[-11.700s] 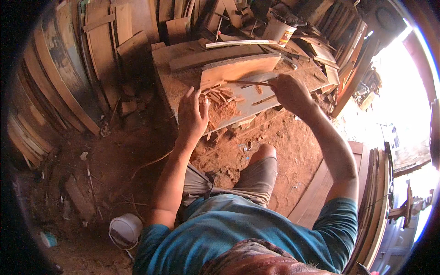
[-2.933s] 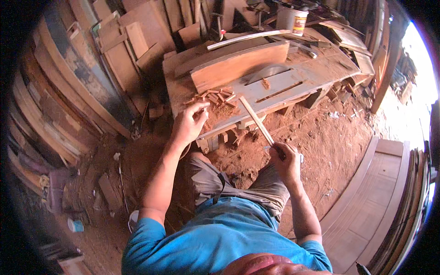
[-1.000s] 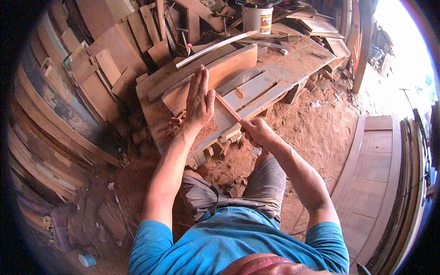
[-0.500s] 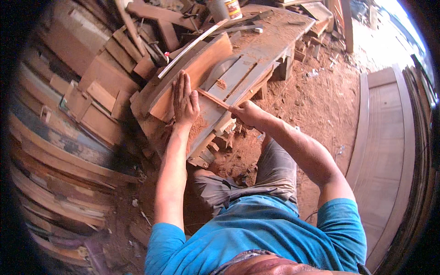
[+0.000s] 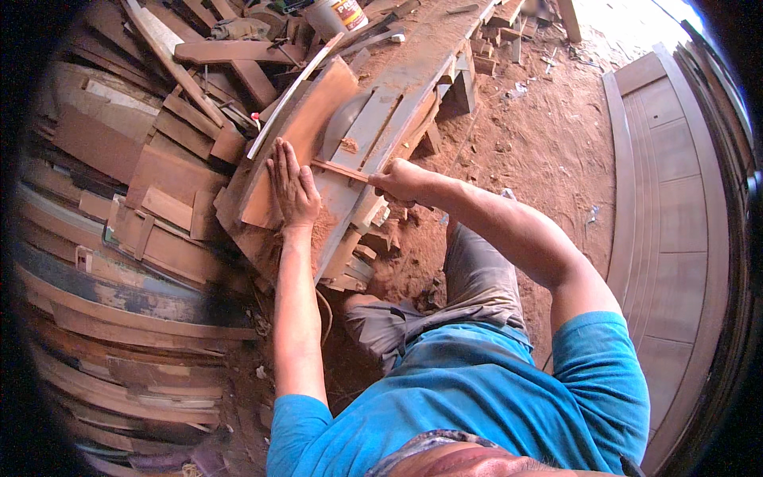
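My left hand (image 5: 295, 193) lies with fingers stretched and slightly spread against the near end of an upright reddish wooden board (image 5: 322, 99), which stands lengthwise on a saw table (image 5: 362, 151). In my right hand (image 5: 397, 182), closed at the table's right edge, is one end of a thin wooden stick (image 5: 342, 169). The stick reaches left across the table toward the board, on the near side of a circular saw blade (image 5: 343, 126). A small heap of sawdust (image 5: 350, 145) sits beside the blade. My right fingertips are partly hidden.
Stacked boards and offcuts (image 5: 171, 175) crowd the left side. A white bucket (image 5: 334, 17) stands at the back. Sawdust covers the floor (image 5: 540, 151) on the right, where a wooden door panel (image 5: 675, 199) lies. Small wood blocks (image 5: 358, 270) are below the table's near edge.
The whole view has shifted, so the table appears farther left. My left fingers have spread apart somewhat against the board. My right hand keeps its hold on the stick near the blade.
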Action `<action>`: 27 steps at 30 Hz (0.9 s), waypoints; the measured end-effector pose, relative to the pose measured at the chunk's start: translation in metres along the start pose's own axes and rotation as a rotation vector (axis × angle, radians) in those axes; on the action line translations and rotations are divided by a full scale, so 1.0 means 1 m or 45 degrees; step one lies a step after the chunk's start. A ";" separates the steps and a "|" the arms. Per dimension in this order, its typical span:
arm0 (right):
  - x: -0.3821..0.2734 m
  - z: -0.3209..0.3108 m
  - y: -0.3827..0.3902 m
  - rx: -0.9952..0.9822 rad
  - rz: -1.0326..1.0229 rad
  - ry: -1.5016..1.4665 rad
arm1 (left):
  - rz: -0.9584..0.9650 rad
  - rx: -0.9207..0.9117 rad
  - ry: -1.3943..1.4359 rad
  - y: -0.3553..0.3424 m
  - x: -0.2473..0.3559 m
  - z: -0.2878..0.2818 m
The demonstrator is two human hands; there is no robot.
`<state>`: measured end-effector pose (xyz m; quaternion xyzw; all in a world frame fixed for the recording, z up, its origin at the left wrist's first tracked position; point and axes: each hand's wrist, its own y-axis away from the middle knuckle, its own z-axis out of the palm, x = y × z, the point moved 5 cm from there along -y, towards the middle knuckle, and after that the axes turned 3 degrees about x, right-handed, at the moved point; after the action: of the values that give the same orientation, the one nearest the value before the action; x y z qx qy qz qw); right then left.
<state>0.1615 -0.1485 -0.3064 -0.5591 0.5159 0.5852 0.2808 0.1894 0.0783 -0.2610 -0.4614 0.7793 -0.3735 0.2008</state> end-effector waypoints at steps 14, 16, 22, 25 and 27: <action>-0.007 -0.008 0.004 -0.021 0.027 0.042 | -0.038 -0.040 0.010 -0.002 0.000 0.000; -0.002 -0.011 0.001 -0.015 0.065 0.083 | -0.033 -0.039 0.011 -0.002 0.001 0.003; 0.002 -0.016 -0.006 -0.030 0.045 0.006 | -0.036 -0.053 -0.012 -0.001 -0.001 0.000; 0.017 -0.023 -0.018 0.003 0.027 0.015 | -0.013 0.042 0.129 -0.006 0.004 0.001; 0.015 -0.012 -0.005 0.057 0.011 0.154 | -0.023 0.150 0.299 0.000 -0.007 -0.008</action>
<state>0.1673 -0.1619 -0.3198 -0.5847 0.5473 0.5398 0.2591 0.1875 0.0874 -0.2563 -0.4089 0.7700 -0.4717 0.1316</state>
